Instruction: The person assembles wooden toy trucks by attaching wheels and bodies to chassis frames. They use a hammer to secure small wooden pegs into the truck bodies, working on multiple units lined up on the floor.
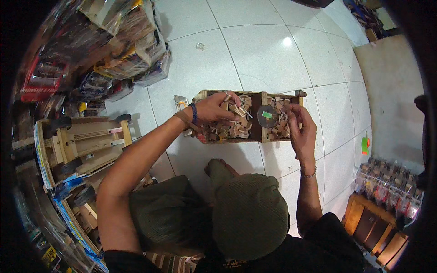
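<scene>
A shallow wooden box (262, 135) with two compartments lies on the white tiled floor, full of small wooden pieces (236, 127). My left hand (214, 108) reaches into the left compartment with its fingers closed on small wooden pieces. My right hand (300, 129) is over the right compartment, its fingers pinched among the pieces there; what it holds I cannot make out. A round clear disc with a green tag (266, 116) rests on the divider between the compartments. My knees in olive trousers (248, 214) are below the box.
A wooden toy truck with black wheels (86, 143) sits to the left. Plastic-wrapped goods (123, 50) are piled at the upper left. A wooden rack of packaged items (387, 200) stands at the lower right. A tan mat (391, 91) lies to the right.
</scene>
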Available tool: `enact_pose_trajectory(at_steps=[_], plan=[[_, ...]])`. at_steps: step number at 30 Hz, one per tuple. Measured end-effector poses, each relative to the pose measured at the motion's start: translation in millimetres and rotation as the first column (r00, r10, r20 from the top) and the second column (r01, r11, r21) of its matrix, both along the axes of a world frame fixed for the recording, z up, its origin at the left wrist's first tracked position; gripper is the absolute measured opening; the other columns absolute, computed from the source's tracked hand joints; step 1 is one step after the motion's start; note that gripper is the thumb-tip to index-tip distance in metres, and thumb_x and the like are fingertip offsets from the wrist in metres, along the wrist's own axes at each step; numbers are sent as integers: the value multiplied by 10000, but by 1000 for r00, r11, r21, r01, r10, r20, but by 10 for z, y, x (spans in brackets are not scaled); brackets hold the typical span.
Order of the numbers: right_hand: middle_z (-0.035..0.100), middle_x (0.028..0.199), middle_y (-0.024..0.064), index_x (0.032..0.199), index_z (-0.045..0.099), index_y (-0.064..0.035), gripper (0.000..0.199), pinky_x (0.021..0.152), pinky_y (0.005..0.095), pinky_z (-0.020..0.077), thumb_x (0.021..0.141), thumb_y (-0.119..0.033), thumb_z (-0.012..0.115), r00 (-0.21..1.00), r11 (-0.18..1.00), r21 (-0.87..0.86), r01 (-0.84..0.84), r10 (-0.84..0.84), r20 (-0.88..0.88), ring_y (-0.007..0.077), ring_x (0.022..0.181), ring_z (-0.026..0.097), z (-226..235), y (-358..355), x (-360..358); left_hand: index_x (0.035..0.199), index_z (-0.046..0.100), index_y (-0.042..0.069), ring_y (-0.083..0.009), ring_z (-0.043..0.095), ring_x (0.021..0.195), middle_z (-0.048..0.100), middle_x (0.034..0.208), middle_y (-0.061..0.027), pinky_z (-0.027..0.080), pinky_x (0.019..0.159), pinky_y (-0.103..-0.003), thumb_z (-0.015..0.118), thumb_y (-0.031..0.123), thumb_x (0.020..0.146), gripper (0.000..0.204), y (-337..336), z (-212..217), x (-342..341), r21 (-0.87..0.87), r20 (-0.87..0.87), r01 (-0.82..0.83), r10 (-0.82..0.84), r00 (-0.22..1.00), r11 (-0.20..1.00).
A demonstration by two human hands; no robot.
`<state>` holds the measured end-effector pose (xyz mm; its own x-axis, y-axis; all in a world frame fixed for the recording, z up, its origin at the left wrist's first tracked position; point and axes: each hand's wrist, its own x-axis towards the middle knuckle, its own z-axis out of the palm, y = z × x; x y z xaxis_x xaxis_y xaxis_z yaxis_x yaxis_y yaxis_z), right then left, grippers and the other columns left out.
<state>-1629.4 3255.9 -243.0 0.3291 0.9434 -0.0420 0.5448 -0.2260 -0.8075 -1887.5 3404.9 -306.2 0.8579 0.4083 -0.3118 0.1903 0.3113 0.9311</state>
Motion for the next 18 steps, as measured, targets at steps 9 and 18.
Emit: enact_pose_trajectory(at_steps=[9,18], plan=[[716,1074,75,1302,624,-128,380,1038,446,392,929,-169,682,846,899,-55,-435,429,315,261,967,688,107,254,-591,1150,530,71,-128,606,1076,566,1137,-18,616,856,-318,722,79,898,316,-18,5,-58,-128,24,8,-5,1000,992],[692,954,133,1245,661,-79,332,798,407,506,929,-177,675,862,905,-36,-424,416,289,305,878,673,18,215,-655,1190,514,75,-127,646,1091,618,1155,-34,597,870,-284,747,149,900,379,51,-93,-100,315,-112,121,-90,990,941]])
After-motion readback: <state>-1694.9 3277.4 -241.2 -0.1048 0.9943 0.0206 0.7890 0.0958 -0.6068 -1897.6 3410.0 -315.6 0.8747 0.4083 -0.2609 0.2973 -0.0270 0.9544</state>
